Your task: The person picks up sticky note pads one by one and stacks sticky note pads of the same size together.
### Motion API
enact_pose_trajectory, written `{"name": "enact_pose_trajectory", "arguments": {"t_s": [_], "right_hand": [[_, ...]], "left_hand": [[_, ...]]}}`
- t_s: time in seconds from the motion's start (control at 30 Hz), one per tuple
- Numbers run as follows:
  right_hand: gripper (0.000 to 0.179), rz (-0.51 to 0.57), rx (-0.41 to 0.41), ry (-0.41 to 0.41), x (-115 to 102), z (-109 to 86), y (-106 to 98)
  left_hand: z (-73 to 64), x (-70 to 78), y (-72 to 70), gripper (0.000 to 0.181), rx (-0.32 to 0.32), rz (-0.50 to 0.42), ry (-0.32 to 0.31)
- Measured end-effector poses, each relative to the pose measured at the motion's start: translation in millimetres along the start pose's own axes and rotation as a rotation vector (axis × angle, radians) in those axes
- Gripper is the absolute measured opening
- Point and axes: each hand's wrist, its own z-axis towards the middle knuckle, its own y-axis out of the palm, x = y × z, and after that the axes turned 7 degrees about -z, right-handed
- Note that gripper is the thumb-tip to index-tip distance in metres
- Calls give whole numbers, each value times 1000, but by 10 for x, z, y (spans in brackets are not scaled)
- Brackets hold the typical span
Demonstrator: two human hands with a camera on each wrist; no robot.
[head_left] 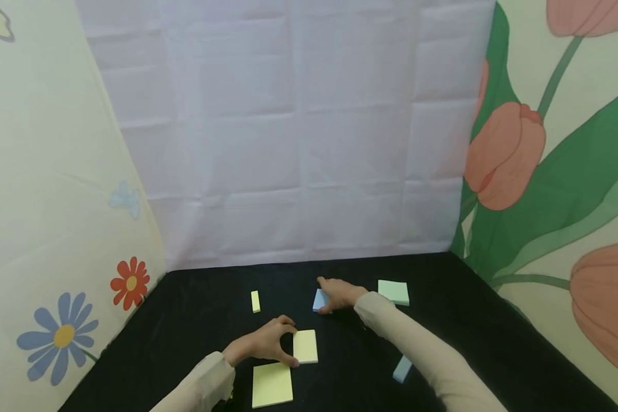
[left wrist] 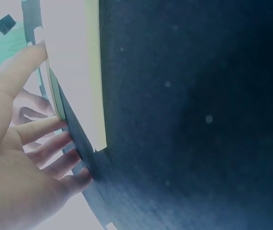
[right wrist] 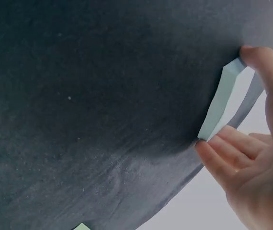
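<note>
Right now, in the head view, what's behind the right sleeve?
Parts of a pale green sticky-note pad and a narrow blue sticky-note pad show past the right sleeve, on black cloth. Their covered parts and anything fully hidden can't be seen.

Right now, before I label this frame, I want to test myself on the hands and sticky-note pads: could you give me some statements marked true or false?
1. The right hand holds the blue pad. True.
2. The yellow strip is under the right hand. False: it lies untouched on the black cloth.
3. In the head view, the green pad lies right of the blue pad. True.
4. The left hand holds the green pad. False: it pinches the smaller yellow pad.
</note>
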Motion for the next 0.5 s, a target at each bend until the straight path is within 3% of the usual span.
{"name": "enact_pose_trajectory", "arguments": {"t_s": [0.2,0.5], "right_hand": [[89,-83,32,-1,-45,-53,-6],[75,-52,44,-40,-38,-80,2]], "left_hand": [[27,-29,19,67,12,3,-4],[-4,-8,1,65,6,-16,-5]]}}
